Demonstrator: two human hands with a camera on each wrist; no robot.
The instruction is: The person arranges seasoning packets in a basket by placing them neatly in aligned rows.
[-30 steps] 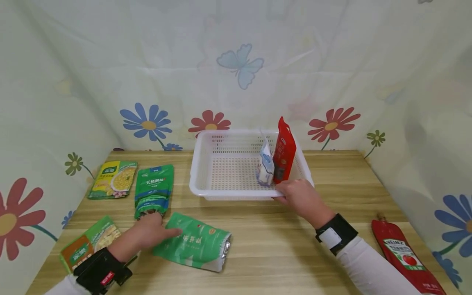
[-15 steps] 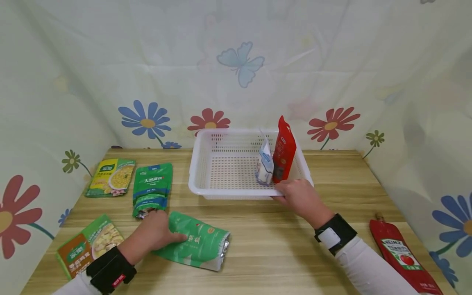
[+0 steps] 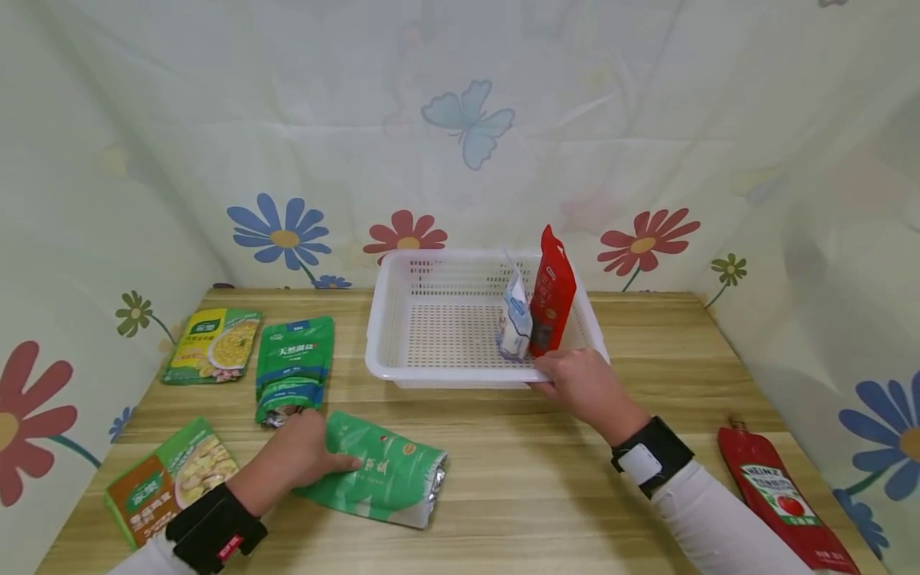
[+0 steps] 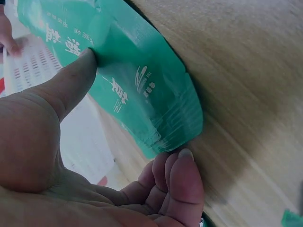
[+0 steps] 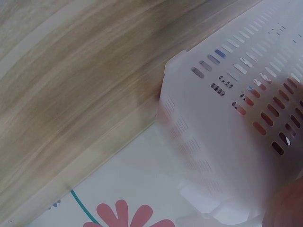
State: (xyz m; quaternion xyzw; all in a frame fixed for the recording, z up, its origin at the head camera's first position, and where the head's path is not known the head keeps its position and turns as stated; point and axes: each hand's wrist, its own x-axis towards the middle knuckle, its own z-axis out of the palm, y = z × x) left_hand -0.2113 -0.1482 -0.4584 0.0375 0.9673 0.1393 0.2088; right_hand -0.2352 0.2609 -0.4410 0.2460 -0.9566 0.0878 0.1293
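A green salt pouch (image 3: 391,475) lies on the table, its silvery end towards the right. My left hand (image 3: 305,454) holds it by its left end: the thumb presses on the printed face, and in the left wrist view the curled fingertips meet the end edge of the pouch (image 4: 137,80). My right hand (image 3: 585,393) grips the front rim of the white plastic basket (image 3: 453,375), near its right corner. Inside the basket, on its right side, stand a red packet (image 3: 553,299) and a small white and blue packet (image 3: 515,323).
Behind the left hand lies another green salt pouch (image 3: 296,359). A yellow soup packet (image 3: 214,345) and a brown-green soup packet (image 3: 172,479) lie further left. At the far right is a red Heinz ketchup pouch (image 3: 779,495). Flowered cloth (image 3: 467,192) encloses the table.
My left hand has moved slightly right and forward, its thumb settling further across the green salt pouch. The right hand stays on the basket rim, and the view has shifted a little.
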